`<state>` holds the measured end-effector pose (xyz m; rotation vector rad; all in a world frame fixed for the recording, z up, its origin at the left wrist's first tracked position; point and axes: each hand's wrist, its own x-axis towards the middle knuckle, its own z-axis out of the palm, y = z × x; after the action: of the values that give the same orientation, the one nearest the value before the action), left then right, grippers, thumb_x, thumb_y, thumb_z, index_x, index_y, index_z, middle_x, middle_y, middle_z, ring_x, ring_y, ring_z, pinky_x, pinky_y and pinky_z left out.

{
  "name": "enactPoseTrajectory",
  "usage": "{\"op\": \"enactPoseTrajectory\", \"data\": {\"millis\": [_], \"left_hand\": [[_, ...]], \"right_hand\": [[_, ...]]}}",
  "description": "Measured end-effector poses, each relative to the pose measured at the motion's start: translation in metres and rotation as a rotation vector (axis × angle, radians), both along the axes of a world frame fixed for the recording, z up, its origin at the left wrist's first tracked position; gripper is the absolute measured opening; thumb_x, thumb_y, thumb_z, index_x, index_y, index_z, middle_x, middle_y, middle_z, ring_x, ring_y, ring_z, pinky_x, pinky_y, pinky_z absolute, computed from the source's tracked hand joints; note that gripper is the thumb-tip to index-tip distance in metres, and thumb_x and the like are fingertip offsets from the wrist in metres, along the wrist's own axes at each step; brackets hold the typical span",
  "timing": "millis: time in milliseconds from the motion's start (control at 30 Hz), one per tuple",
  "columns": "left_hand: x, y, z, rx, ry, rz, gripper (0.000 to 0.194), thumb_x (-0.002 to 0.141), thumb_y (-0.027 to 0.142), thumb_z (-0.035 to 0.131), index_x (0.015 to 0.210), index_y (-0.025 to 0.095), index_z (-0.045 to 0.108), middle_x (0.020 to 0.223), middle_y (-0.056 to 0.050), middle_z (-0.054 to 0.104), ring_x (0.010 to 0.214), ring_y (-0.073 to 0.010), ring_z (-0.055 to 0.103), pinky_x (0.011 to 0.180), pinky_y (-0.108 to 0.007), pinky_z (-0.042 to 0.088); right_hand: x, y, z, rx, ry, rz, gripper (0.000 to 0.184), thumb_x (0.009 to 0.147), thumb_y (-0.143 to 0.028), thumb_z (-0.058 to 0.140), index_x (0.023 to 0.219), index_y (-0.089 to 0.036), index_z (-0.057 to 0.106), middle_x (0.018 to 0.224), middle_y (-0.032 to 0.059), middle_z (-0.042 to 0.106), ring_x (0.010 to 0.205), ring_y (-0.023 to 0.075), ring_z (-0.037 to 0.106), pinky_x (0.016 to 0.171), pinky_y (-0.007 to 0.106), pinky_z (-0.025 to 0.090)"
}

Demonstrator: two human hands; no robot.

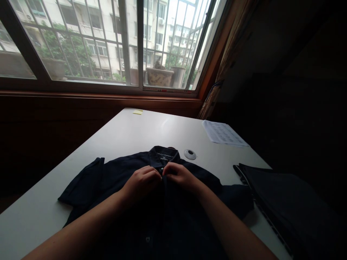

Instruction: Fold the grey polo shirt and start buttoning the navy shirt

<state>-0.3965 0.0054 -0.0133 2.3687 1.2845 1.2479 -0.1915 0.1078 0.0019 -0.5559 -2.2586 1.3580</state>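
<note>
A dark navy short-sleeved shirt (121, 169) lies front side up on the white table, its collar pointing toward the window. My left hand (143, 177) pinches the front placket just below the collar. Close beside it, my right hand (180, 175) grips the opposite front edge between thumb and fingers. A small button (162, 168) shows near the fingertips, and a label is visible inside the collar. Lower on the front, a pale button or tag (148, 239) shows faintly. The fingertips partly hide the front edges between them.
On the white table (162, 126) lie a yellow sticky note (137, 112) at the far edge and printed sheets (223, 133) at far right. A round cable grommet (190, 154) sits beyond the collar. Dark folded fabric (287, 195) lies at right. A barred window stands behind.
</note>
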Motion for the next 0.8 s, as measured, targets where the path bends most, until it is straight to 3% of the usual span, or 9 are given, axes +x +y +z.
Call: {"op": "enactPoseTrajectory", "data": {"millis": [400,633,800], "left_hand": [[-0.0013,0.0016,-0.0003,-0.008,-0.015,-0.028,0.012,0.096,0.020,0.058,0.090,0.017,0.069,0.089,-0.006,0.071,0.081,-0.0159,0.066,0.076,-0.027,0.054],[-0.0019,0.0012,0.0050,-0.012,-0.009,-0.072,0.016,0.098,0.024,0.055,0.092,0.017,0.068,0.089,-0.007,0.072,0.081,-0.0169,0.067,0.075,-0.028,0.055],[-0.0012,0.0008,0.0041,-0.038,-0.001,-0.051,0.017,0.099,0.024,0.053,0.090,0.017,0.067,0.087,-0.006,0.070,0.079,-0.0159,0.066,0.074,-0.027,0.054]], "right_hand": [[-0.0009,-0.0020,-0.0011,0.007,-0.014,-0.005,0.011,0.080,-0.012,0.065,0.088,-0.018,0.069,0.086,0.0003,0.065,0.083,0.0161,0.061,0.077,0.028,0.047],[-0.0015,-0.0042,-0.0022,-0.129,-0.018,-0.083,0.020,0.076,-0.025,0.076,0.090,-0.019,0.062,0.081,-0.0016,0.064,0.076,0.0152,0.059,0.072,0.028,0.047],[0.0000,-0.0045,0.0041,0.021,-0.012,-0.043,0.017,0.080,-0.033,0.077,0.079,-0.018,0.068,0.080,0.0014,0.064,0.079,0.0172,0.061,0.075,0.030,0.048]]}}
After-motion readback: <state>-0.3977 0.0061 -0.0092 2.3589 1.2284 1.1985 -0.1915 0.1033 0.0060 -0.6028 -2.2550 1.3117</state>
